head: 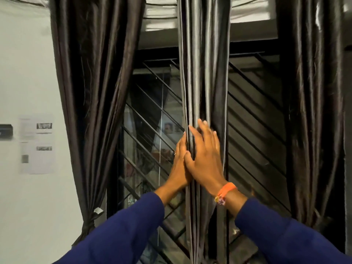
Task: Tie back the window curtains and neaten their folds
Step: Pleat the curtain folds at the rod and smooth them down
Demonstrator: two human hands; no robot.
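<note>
The middle curtain (203, 92) hung gathered at the window's centre, pressed between both hands. Left hand (180, 164) was laid flat along its left edge, right hand (204, 159) spread flat on the front; neither grip was closed, fingers straight. Fold-neatening seemed in hand. Left curtain (91, 92) was already tied low. Next, gathering and tying this panel would likely be needed.
</note>
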